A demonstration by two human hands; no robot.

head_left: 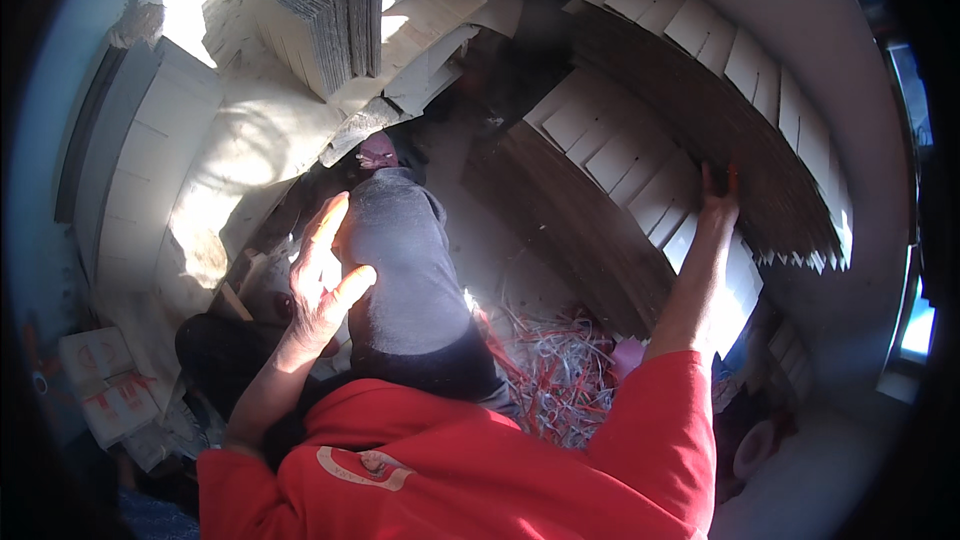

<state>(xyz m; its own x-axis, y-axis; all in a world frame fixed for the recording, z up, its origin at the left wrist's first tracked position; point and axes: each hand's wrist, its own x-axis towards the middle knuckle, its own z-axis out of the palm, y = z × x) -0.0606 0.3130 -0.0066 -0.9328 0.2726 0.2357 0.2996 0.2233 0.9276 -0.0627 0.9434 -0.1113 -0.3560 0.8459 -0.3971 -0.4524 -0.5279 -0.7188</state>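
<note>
My left hand [322, 280] is raised beside my dark-trousered knee [405, 260], thumb and fingers stretched apart, with nothing in it. My right arm reaches far out to the right. There my right hand [721, 192] is at the shadowed underside of a long upper stack of slotted cardboard sheets [745, 65], its visible fingers spread. Whether it presses on the stack or has hooked a sheet is hard to see in the shadow. Below and left of that hand lies a second long stack of slotted cardboard pieces [610, 155], its pale slotted edges facing up.
A bundle of grey cardboard sheets [320, 20] stands on a sunlit pale surface [255, 130] at upper left. More slotted sheets [140, 170] lean by the left wall. Tangled red and white strapping strips [560, 380] cover the floor by my leg. A white carton [105, 380] sits lower left.
</note>
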